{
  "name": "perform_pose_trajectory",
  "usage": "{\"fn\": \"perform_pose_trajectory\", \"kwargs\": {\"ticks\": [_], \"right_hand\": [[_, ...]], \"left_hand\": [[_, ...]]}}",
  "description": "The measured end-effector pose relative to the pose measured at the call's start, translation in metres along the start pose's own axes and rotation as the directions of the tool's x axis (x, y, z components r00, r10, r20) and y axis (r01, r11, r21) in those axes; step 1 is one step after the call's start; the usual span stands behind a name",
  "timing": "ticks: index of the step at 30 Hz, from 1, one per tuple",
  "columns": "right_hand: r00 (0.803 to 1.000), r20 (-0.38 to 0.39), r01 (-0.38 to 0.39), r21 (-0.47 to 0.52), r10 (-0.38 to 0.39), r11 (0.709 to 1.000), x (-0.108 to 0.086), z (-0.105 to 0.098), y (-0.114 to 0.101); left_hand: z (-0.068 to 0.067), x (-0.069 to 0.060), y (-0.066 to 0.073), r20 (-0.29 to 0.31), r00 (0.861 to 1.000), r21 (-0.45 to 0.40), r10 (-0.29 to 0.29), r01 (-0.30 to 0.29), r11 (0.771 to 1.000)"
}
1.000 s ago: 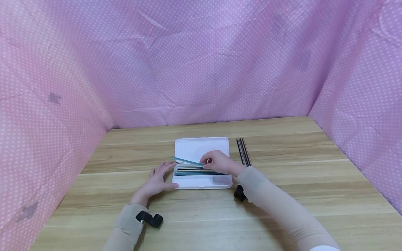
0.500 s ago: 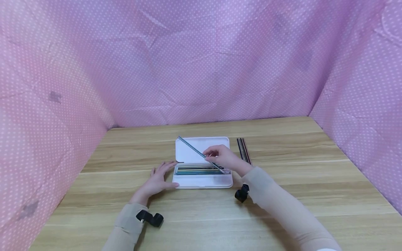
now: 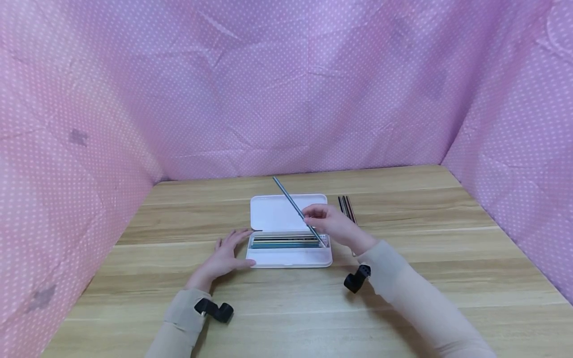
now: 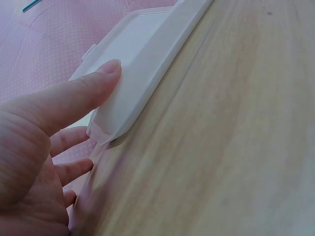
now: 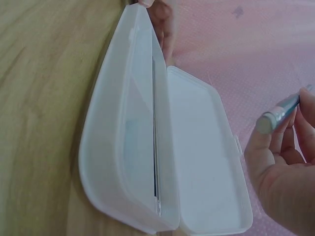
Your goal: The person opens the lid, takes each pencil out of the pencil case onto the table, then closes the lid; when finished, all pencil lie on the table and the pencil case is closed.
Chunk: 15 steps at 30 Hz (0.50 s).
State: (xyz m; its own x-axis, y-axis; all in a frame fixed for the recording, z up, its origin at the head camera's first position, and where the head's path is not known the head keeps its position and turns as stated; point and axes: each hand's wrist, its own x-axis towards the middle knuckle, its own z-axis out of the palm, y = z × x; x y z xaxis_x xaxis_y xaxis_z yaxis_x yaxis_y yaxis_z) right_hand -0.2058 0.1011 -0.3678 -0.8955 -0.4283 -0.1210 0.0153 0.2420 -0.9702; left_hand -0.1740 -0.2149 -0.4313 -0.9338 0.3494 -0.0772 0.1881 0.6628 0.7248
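A white case [image 3: 286, 263] lies with its lid [image 3: 273, 211] folded back on the far side; several pencils [image 3: 282, 242] rest in its rear compartment. My right hand [image 3: 329, 223] pinches a blue-green pencil [image 3: 286, 193], tilted, its far end up to the left. In the right wrist view the blunt pale end of that pencil [image 5: 268, 123] points at the camera from my right hand [image 5: 285, 182]. At the case's left end is my left hand [image 3: 224, 256], fingers spread; in the left wrist view the thumb of my left hand [image 4: 29, 147] rests on the case's edge [image 4: 147, 83].
Several dark and reddish pencils [image 3: 346, 208] lie on the wooden table [image 3: 277, 313], right of the case and partly behind my right hand. A pink dotted cloth [image 3: 286, 89] hangs around the table's back and sides.
My right hand has moved right, lifting the blue-green pencil from a low slant near the case to a steeper tilt. The left hand has stayed at the case's left end.
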Motion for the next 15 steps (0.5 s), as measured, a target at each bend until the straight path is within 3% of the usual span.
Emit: {"fn": "perform_pose_trajectory", "kwargs": {"ticks": [8, 15], "right_hand": [[0.998, -0.03, -0.056, 0.142, 0.061, 0.988, -0.009, -0.011, 0.007], [1.0, -0.01, -0.013, 0.243, 0.016, 0.97, -0.018, -0.029, 0.021]], "left_hand": [[-0.002, 0.001, -0.001, 0.002, 1.0, -0.003, 0.0, 0.0, 1.0], [-0.003, 0.002, 0.0, 0.003, 1.0, -0.003, 0.006, -0.006, 1.0]]}}
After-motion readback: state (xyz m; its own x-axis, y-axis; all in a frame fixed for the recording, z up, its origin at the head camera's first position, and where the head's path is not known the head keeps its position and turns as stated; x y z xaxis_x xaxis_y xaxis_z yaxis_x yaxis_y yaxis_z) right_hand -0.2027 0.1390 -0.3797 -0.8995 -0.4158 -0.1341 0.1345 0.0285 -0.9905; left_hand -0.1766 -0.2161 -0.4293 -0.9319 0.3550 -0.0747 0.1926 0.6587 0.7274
